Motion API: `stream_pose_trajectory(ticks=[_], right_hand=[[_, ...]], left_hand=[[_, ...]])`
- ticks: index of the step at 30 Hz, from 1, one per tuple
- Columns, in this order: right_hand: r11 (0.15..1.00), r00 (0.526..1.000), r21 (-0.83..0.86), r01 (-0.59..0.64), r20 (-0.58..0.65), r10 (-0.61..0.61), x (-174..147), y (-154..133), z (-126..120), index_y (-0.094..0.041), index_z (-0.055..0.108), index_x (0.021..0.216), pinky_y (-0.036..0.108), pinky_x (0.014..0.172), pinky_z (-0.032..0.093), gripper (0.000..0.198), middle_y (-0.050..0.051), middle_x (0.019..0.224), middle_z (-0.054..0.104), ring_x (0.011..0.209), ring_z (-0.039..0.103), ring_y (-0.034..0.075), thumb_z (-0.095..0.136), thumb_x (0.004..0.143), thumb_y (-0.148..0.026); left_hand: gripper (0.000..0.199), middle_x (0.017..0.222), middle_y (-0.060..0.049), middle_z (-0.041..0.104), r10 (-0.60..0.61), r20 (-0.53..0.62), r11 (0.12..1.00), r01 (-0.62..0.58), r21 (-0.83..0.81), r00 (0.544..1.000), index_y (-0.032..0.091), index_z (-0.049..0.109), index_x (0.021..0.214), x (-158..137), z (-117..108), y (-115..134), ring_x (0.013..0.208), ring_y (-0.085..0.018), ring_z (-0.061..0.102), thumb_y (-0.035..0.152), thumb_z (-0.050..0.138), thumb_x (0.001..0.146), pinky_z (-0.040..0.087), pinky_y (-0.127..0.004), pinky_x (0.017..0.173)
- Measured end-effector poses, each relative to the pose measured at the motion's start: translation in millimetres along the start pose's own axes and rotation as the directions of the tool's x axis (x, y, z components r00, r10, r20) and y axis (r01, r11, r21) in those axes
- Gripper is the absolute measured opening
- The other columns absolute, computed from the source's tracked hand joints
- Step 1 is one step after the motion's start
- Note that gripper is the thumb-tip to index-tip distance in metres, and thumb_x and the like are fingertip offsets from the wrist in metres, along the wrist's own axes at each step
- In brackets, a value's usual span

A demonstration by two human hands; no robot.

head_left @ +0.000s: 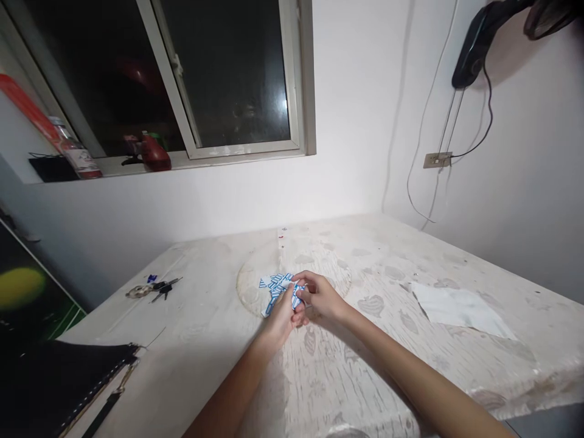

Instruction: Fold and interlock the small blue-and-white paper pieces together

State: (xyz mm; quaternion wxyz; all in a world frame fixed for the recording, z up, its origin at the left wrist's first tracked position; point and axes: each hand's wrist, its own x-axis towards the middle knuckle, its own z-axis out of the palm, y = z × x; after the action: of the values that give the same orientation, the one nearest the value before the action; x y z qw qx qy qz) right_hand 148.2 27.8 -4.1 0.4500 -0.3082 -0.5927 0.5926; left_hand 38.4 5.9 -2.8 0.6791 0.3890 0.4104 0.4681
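Blue-and-white pieces: several, thin and flat, overlapping in a loose spread; too closely layered to count. They are in the two hands, near the middle of the surface.
Hands: two, one left and one right, close together at the pieces.
Left hand: nearly closed, holding the pieces from the near side, thumb up along them and fingers curled around underneath.
Right hand: narrow, the thumb and fingers bent in on the right-hand part of the pieces, the fingertips on them.
Hidden part: the fingers cover the right end of the pieces, so their edges there cannot be made out.
Round outline: one, on the surface, around and behind the pieces.
White sheet: one, lying flat to the right, well apart from the hands.
Keys: one bunch, at the left, the exact number unclear; a small blue item lies just beside it.
Black bag: one, at the near left corner, with a zip along its edge.
Window: one, behind the surface; on its sill are a labelled bottle and a red container.
Outlet: one, on the right wall, below a black fan.
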Motion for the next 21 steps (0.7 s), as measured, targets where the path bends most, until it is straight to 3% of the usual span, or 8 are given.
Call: stream_pose_trajectory(ticks=[2,4,6,8,10,13,17,21], right_hand=[[1.0,1.0,-0.009,0.005,-0.022,-0.005,1,3,2,-0.022,0.047,0.1,0.026,0.043,0.045,0.031,0.001,0.088,0.052,0.051,0.054,0.01,0.054,0.07,-0.027],[0.992,0.993,-0.091,0.088,-0.076,-0.095,4,5,-2,-0.023,0.046,0.105,0.025,0.049,0.045,0.032,0.0,0.086,0.053,0.054,0.052,0.01,0.05,0.073,-0.025],[0.942,0.965,-0.275,0.192,-0.123,-0.233,8,6,-13,-0.021,0.045,0.111,0.025,0.056,0.043,0.034,0.001,0.085,0.053,0.059,0.05,0.01,0.046,0.077,-0.023],[0.837,0.941,-0.51,0.2,-0.138,-0.308,11,6,-27,-0.018,0.049,0.108,0.026,0.062,0.042,0.029,0.003,0.087,0.054,0.063,0.05,0.011,0.044,0.08,-0.022],[0.672,0.961,-0.711,0.207,0.02,-0.274,11,6,-39,-0.016,0.057,0.099,0.029,0.07,0.041,0.024,0.006,0.09,0.056,0.075,0.052,0.015,0.051,0.077,-0.022],[0.482,0.962,-0.833,0.272,0.229,-0.146,7,5,-45,-0.015,0.062,0.095,0.031,0.077,0.038,0.026,0.009,0.094,0.058,0.089,0.051,0.021,0.063,0.072,-0.025],[0.353,0.956,-0.888,0.295,0.272,-0.113,3,2,-39,-0.016,0.064,0.09,0.03,0.074,0.037,0.016,0.01,0.092,0.059,0.09,0.052,0.022,0.06,0.076,-0.023],[0.288,0.944,-0.899,0.33,0.309,-0.119,3,2,-34,-0.015,0.065,0.085,0.028,0.073,0.036,0.014,0.01,0.088,0.059,0.085,0.052,0.02,0.052,0.08,-0.015]], left_hand=[[0.033,0.046,0.01,0.029,-0.014,0.011,0.999,0.014,-0.045,1.0,0.019,0.044,0.079,0,-1,-3,0.035,-0.003,0.021,0.052,0.047,0.079,0.028,-0.018,0.042],[0.032,0.046,0.01,0.027,0.002,-0.007,0.993,-0.003,-0.119,1.0,0.019,0.042,0.076,0,-2,-3,0.035,-0.002,0.021,0.05,0.05,0.079,0.025,-0.016,0.04],[0.031,0.046,0.01,0.027,0.011,-0.058,0.971,-0.024,-0.239,0.998,0.018,0.038,0.07,2,-4,2,0.034,-0.002,0.021,0.045,0.049,0.082,0.022,-0.015,0.038],[0.034,0.045,0.009,0.026,-0.033,-0.103,0.925,-0.008,-0.379,0.994,0.017,0.033,0.064,3,-8,8,0.033,-0.001,0.019,0.041,0.04,0.088,0.019,-0.014,0.036],[0.034,0.046,0.008,0.027,-0.051,-0.094,0.875,-0.001,-0.484,0.994,0.017,0.033,0.063,4,-14,15,0.033,-0.001,0.02,0.035,0.032,0.091,0.021,-0.014,0.035],[0.033,0.045,0.007,0.027,-0.065,-0.099,0.814,-0.004,-0.581,0.993,0.016,0.036,0.065,6,-21,22,0.033,-0.002,0.022,0.032,0.028,0.093,0.022,-0.012,0.033],[0.033,0.044,0.008,0.026,-0.079,-0.113,0.797,-0.005,-0.604,0.99,0.014,0.042,0.068,7,-23,25,0.032,-0.002,0.022,0.032,0.028,0.093,0.023,-0.012,0.032],[0.036,0.044,0.007,0.027,-0.069,-0.114,0.834,-0.006,-0.552,0.991,0.014,0.043,0.067,8,-24,24,0.031,-0.003,0.023,0.033,0.027,0.093,0.023,-0.014,0.032]])
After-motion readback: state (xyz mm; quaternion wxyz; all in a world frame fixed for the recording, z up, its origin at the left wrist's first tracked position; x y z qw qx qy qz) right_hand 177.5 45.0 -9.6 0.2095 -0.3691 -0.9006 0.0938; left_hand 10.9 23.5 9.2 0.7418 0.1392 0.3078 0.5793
